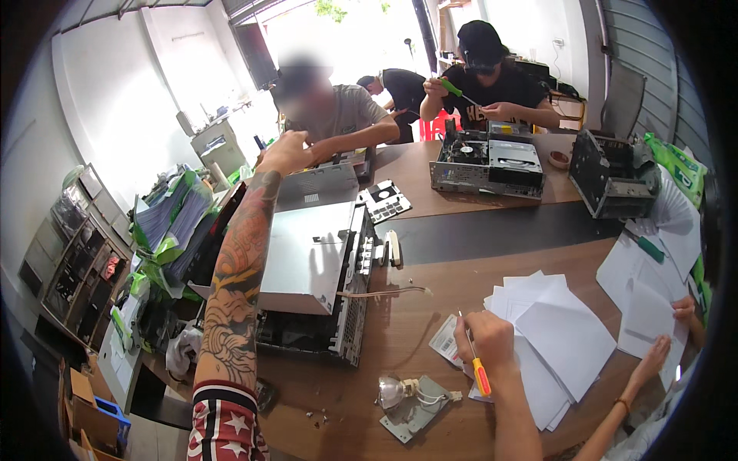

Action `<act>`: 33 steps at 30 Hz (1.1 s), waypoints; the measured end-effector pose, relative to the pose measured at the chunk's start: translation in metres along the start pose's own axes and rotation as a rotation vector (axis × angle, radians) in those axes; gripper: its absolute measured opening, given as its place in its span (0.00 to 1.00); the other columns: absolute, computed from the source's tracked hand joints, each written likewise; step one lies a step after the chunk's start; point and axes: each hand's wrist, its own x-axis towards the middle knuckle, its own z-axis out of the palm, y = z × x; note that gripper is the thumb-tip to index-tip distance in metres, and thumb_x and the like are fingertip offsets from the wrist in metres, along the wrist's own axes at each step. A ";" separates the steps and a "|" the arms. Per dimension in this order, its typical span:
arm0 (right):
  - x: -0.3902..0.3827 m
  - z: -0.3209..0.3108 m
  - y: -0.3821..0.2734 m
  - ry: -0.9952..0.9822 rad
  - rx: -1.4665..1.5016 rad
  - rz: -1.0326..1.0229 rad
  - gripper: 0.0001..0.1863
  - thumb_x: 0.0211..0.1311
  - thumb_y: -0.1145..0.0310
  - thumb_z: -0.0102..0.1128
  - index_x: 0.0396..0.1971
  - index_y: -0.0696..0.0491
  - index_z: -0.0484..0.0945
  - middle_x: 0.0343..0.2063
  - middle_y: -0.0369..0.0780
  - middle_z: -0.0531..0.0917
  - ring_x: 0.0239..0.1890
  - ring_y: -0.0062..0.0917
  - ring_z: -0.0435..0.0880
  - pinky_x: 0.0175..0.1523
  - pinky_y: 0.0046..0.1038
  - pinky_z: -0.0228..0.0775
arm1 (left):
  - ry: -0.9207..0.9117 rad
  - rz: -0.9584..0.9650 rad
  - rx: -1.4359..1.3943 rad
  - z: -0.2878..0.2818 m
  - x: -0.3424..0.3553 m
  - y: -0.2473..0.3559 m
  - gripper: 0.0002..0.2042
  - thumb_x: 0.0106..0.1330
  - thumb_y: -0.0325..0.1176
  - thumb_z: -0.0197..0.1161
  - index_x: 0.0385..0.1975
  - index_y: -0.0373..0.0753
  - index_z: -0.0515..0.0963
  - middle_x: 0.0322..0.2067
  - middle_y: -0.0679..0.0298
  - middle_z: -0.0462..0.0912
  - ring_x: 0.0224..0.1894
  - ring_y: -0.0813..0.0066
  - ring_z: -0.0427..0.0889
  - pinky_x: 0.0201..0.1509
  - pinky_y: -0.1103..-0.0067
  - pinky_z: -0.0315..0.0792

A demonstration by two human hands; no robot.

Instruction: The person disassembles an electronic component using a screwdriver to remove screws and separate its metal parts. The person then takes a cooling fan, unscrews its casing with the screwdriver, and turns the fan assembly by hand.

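Observation:
My left arm, tattooed and in a red star-patterned sleeve, stretches far forward. My left hand (284, 154) is above the far end of a grey metal panel (319, 187), close to a co-worker's arm; its fingers are too hidden to read. Closer in, my right hand (490, 338) is closed around a screwdriver (481, 378) with a yellow and orange handle, its tip pointing away. It hovers beside white paper sheets (565, 338) and a small labelled card (446, 343). Below it lies a glass lamp bulb (395, 391) wired to a grey metal plate (419, 415).
A silver box (304, 257) rests on an opened computer case (350, 330), its cable trailing right. Other opened cases (488, 165) (615, 180) stand farther off. A co-worker's hands (653, 357) handle papers at right; another person holds a green screwdriver (452, 88). Bagged papers (173, 219) crowd the left.

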 end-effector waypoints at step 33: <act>-0.002 0.008 -0.001 -0.033 0.038 0.039 0.11 0.53 0.72 0.62 0.14 0.54 0.73 0.12 0.41 0.75 0.16 0.33 0.76 0.22 0.33 0.68 | 0.177 -0.030 0.104 0.056 -0.058 -0.012 0.14 0.53 0.30 0.58 0.41 0.38 0.76 0.41 0.54 0.80 0.47 0.56 0.81 0.53 0.60 0.71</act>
